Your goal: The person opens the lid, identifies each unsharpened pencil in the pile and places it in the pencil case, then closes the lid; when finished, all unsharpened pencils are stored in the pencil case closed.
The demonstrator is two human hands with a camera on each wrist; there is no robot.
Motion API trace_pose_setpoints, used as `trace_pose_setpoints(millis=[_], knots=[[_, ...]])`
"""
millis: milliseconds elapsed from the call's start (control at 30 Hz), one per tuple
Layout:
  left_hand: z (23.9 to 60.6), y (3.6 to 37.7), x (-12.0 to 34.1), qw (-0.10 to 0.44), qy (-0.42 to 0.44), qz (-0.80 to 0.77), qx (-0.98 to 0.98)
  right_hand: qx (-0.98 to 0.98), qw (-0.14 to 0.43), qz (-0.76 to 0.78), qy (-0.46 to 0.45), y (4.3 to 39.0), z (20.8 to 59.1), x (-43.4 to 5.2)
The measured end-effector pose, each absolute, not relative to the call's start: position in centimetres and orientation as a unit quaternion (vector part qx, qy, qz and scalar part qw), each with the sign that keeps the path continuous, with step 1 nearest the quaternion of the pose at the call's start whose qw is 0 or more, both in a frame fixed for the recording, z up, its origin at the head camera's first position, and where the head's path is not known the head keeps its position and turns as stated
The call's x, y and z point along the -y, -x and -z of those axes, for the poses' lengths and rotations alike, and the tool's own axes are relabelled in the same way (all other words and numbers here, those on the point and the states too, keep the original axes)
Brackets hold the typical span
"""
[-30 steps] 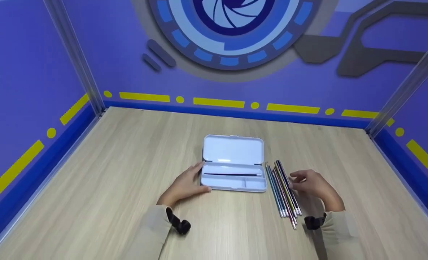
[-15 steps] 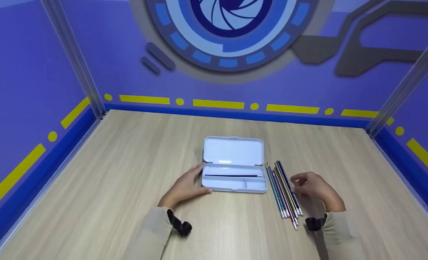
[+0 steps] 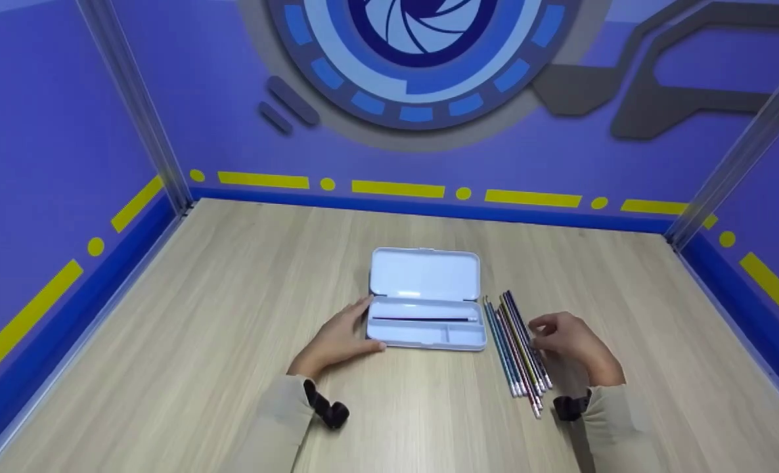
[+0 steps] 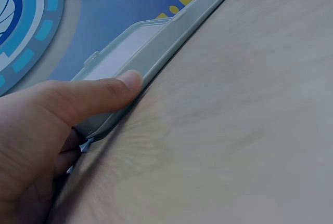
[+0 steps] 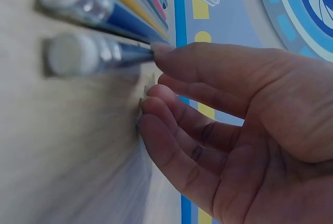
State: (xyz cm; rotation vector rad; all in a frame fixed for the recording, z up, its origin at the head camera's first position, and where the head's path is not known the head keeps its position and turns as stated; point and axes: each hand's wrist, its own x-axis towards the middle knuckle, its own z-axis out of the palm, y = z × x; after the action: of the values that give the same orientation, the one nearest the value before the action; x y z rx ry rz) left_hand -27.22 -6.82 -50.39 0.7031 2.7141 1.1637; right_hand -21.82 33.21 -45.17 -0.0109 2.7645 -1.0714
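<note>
Where counted: one case (image 3: pixel 427 309), two hands.

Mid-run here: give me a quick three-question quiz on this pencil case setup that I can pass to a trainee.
1. True or false: the lid of the pencil case is closed.
2. Which hand is touching the case? A) left hand B) right hand C) both
3. Fill in: the loose pencils lie on the table to the ____ of the case, from the person's view.

Key
1. False: the lid stands open, and one dark pencil lies in the tray.
2. A: its fingers rest on the case's left end, while the right hand's fingertips are at the outermost pencil.
3. right
</note>
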Motion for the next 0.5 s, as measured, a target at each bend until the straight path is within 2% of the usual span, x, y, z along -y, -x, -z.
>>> trace_pose_setpoints(millis=[500], knots=[[50.38, 27.26, 6.82, 0.044, -0.240, -0.382, -0.891, -0.931, 0.084, 0.355, -0.006, 21.96, 45.55, -33.23]])
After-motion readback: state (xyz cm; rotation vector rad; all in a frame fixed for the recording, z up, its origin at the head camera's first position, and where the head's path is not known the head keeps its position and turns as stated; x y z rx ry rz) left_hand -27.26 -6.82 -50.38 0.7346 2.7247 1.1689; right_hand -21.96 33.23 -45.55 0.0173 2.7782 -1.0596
